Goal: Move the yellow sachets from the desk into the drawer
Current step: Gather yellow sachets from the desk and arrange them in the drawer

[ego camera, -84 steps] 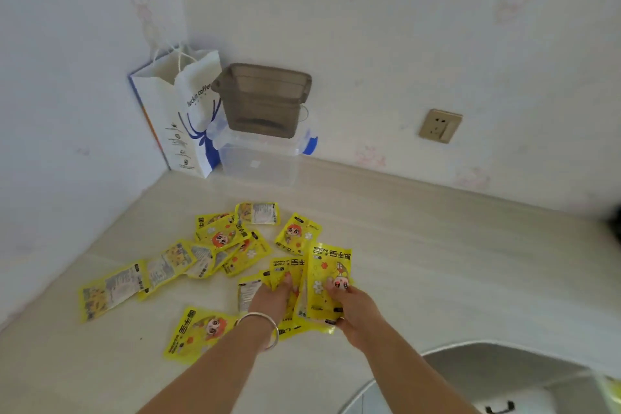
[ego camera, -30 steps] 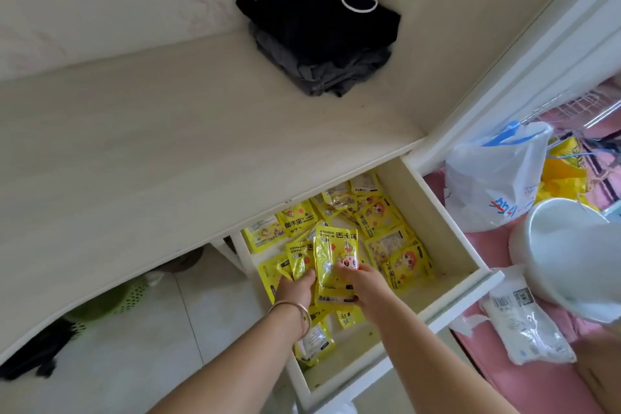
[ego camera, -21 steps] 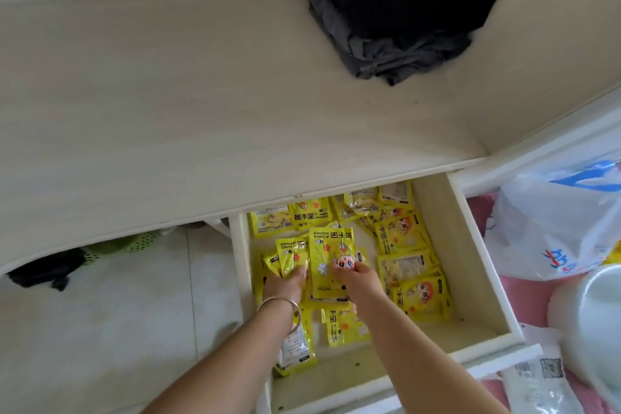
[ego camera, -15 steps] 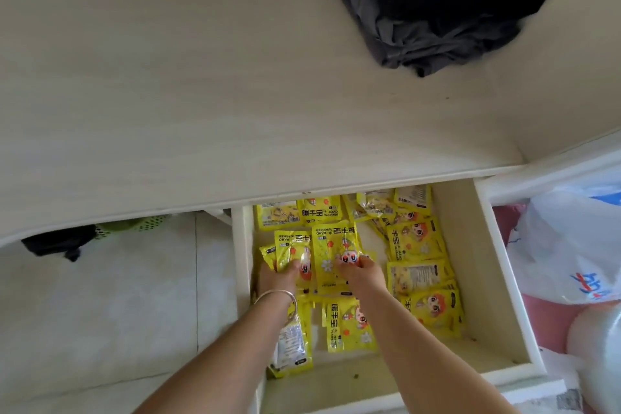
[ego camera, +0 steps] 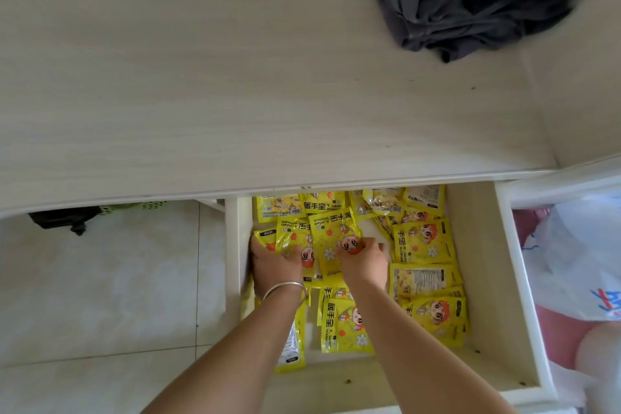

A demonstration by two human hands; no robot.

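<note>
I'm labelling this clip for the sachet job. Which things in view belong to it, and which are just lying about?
Belong: yellow sachets, drawer, desk, left hand and right hand holding sachets.

Lying about: dark clothes, white plastic bag, green basket.

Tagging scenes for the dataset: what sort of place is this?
Probably a home bedroom or dorm: a wood-look desk with an open drawer, folded dark clothes on top, tiled floor below.

Both your hands are down in the open drawer (ego camera: 484, 279): your left hand (ego camera: 274, 267) (bangled wrist) and right hand (ego camera: 364, 262) each grip yellow hand-warmer sachets (ego camera: 331, 242) over the loose ones below the bench (ego camera: 235, 77).
</note>
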